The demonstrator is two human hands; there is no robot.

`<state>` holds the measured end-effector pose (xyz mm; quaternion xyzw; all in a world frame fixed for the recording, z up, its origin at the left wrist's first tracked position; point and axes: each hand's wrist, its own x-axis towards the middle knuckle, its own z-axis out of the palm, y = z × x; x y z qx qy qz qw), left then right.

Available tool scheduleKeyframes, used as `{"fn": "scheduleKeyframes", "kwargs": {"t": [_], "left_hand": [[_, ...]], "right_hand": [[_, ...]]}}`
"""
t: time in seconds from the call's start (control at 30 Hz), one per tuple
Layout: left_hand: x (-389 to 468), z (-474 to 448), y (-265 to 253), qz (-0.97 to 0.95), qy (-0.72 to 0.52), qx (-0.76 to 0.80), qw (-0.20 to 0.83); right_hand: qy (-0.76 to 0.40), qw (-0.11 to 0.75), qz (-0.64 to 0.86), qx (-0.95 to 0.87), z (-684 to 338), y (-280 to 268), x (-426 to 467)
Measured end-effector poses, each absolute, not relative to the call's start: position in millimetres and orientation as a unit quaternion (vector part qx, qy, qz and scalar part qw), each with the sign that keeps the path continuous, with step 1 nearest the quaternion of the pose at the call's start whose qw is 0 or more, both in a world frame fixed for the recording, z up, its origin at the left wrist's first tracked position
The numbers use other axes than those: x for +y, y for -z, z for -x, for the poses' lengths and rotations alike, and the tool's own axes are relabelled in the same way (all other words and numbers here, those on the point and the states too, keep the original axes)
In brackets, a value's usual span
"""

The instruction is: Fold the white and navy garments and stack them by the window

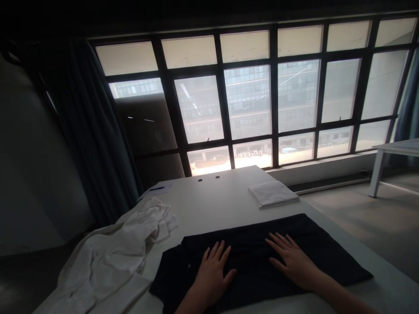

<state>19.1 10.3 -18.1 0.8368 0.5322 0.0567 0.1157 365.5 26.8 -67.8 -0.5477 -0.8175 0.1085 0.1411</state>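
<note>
A dark garment (252, 244) lies spread in a long, flat shape across the near part of the white table (209, 200). Its exact kind is hard to tell in the dim light. On its left part rests my left hand (212, 272), palm down with the fingers spread. My right hand (291, 259) lies flat on the right part of the same cloth, its fingers also apart. Neither hand grasps anything. A small pale spot, perhaps a button, shows just left of my left hand.
Crumpled white cloth (114, 257) is heaped along the table's left side. A folded white cloth (273, 193) sits near the right edge. Paper with a blue pen (157, 188) lies at the far left corner. Beyond are windows, a dark curtain (98, 131) and another white table (396, 148).
</note>
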Motion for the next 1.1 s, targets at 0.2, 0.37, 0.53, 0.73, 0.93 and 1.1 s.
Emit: {"fn": "scheduleKeyframes", "kwargs": {"t": [0.2, 0.37, 0.53, 0.73, 0.93, 1.1], "left_hand": [[6, 41, 24, -0.845, -0.050, 0.524, 0.096], [-2, 101, 38, -0.815, -0.061, 0.574, 0.052], [-4, 114, 46, -0.796, -0.076, 0.599, 0.045], [-4, 111, 43, -0.783, -0.101, 0.612, 0.036], [1, 131, 50, -0.712, -0.104, 0.693, -0.045], [5, 153, 51, -0.631, -0.090, 0.766, -0.085]], "right_hand": [[-0.106, 0.133, 0.552, -0.816, -374, 72, 30], [-0.082, 0.118, 0.578, -0.803, -363, 63, 33], [-0.050, 0.122, 0.620, -0.774, -296, 31, 30], [-0.118, 0.182, 0.528, -0.821, -211, 35, 26], [-0.143, 0.151, 0.522, -0.827, -212, 54, 32], [-0.151, 0.163, 0.516, -0.827, -219, 52, 30]]}}
